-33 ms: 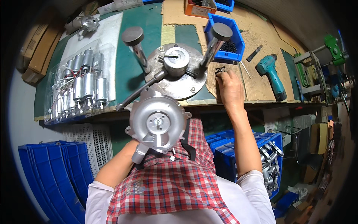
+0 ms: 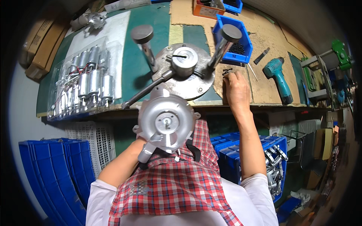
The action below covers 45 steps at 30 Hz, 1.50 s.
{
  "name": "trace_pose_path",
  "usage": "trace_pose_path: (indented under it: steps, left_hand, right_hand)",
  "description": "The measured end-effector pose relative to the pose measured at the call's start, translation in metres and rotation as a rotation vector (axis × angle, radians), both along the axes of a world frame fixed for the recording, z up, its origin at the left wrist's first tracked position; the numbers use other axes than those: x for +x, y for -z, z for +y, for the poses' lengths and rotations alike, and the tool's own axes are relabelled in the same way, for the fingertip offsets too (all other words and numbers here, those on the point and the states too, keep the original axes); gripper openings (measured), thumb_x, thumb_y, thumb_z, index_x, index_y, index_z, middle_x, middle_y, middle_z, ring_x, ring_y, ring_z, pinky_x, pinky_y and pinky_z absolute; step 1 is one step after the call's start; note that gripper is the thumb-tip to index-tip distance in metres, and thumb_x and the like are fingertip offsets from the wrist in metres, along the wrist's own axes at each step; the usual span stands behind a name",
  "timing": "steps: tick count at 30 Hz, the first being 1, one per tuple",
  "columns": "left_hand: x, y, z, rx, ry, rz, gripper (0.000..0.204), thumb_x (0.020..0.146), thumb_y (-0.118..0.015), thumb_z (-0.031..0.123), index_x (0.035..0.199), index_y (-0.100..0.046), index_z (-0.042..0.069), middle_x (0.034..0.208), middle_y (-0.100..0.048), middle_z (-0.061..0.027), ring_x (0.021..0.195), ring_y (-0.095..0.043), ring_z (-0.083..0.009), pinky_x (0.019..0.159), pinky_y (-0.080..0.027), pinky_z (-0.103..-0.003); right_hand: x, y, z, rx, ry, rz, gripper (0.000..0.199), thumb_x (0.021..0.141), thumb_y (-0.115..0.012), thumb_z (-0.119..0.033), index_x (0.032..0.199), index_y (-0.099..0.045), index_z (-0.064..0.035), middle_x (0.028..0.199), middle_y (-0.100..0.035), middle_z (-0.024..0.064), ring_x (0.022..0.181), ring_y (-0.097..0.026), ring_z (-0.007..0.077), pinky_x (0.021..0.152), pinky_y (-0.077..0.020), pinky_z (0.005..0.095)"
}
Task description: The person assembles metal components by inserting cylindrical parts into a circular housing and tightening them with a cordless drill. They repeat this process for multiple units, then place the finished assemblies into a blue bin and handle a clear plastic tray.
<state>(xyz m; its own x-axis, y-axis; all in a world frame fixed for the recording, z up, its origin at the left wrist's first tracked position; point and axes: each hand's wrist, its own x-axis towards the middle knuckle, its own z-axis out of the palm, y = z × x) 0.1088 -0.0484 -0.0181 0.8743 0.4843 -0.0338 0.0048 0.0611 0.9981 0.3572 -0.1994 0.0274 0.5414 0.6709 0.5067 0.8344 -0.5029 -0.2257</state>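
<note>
One right hand (image 2: 239, 92) bunches its fingers at small black parts (image 2: 227, 71), grip unclear; a metal housing (image 2: 166, 121) hides the left hand.

Two round chrome posts (image 2: 149, 56), two round grey caps (image 2: 142, 34), one large round silver metal housing (image 2: 181, 113), one teal drill (image 2: 278, 77) and one orange cardboard box (image 2: 207, 12) appear.

I record a pale wall (image 2: 23, 107) beyond the left edge of the surface (image 2: 151, 17), which is green-topped, with cardboard (image 2: 260, 90) covering much of its right part. I observe brownish floor (image 2: 332, 207) off the right edge; lighting is dim beneath the near edge.
</note>
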Motion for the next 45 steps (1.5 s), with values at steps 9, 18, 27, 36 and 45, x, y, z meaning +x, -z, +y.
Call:
trace_pose_path:
  steps: [9, 18, 27, 36, 45]
  left_hand:
    - [-0.002, 0.007, -0.005, 0.173, 0.046, 0.033, 0.042, 0.082, -0.075, 0.021, 0.117, -0.059, 0.004, 0.118, -0.062, -0.0111, 0.105, -0.061, -0.02, 0.088, -0.052, -0.034]
    - [-0.01, -0.01, -0.017, 0.205, -0.015, 0.044, 0.042, 0.076, -0.078, 0.019, 0.112, -0.062, 0.005, 0.107, -0.064, -0.0095, 0.1, -0.061, -0.0244, 0.09, -0.048, -0.037]
    - [-0.004, -0.004, -0.015, 0.038, 0.003, 0.023, 0.041, 0.084, -0.074, 0.012, 0.121, -0.058, 0.006, 0.112, -0.064, -0.0067, 0.1, -0.063, -0.0144, 0.087, -0.053, -0.029]
    - [-0.006, -0.005, -0.011, 0.091, -0.036, 0.048, 0.042, 0.083, -0.075, 0.013, 0.12, -0.058, 0.006, 0.112, -0.064, -0.007, 0.099, -0.063, -0.0148, 0.086, -0.053, -0.029]
    - [-0.015, -0.003, -0.014, 0.281, -0.049, 0.081, 0.042, 0.082, -0.077, 0.014, 0.119, -0.058, 0.006, 0.111, -0.064, -0.0073, 0.099, -0.063, -0.0152, 0.086, -0.052, -0.03]
  right_hand:
    - [-0.118, -0.058, 0.003, 0.467, -0.505, 1.07, 0.008, 0.084, -0.068, -0.001, 0.09, -0.072, 0.0002, 0.088, -0.059, 0.0057, 0.085, -0.056, 0.0145, 0.074, -0.0455, 0.0269]
    - [-0.13, -0.05, 0.006, 0.252, -0.367, 0.804, 0.008, 0.078, -0.073, -0.006, 0.085, -0.07, -0.002, 0.082, -0.056, 0.0078, 0.08, -0.054, 0.0216, 0.073, -0.0436, 0.0322]
    - [-0.069, -0.034, -0.002, 0.431, -0.114, 0.675, 0.009, 0.089, -0.065, -0.008, 0.092, -0.06, -0.0013, 0.081, -0.061, 0.0091, 0.073, -0.06, 0.0199, 0.068, -0.0484, 0.0309]
    - [0.008, -0.009, 0.027, -0.127, 0.077, -0.116, 0.007, 0.078, -0.066, -0.007, 0.082, -0.064, -0.0014, 0.087, -0.058, 0.0145, 0.087, -0.057, 0.0331, 0.074, -0.0482, 0.0444]
    - [-0.099, -0.073, 0.01, 0.438, -0.418, 0.953, 0.007, 0.084, -0.069, -0.004, 0.09, -0.071, -0.0009, 0.085, -0.063, 0.0067, 0.08, -0.059, 0.0151, 0.074, -0.0472, 0.0278]
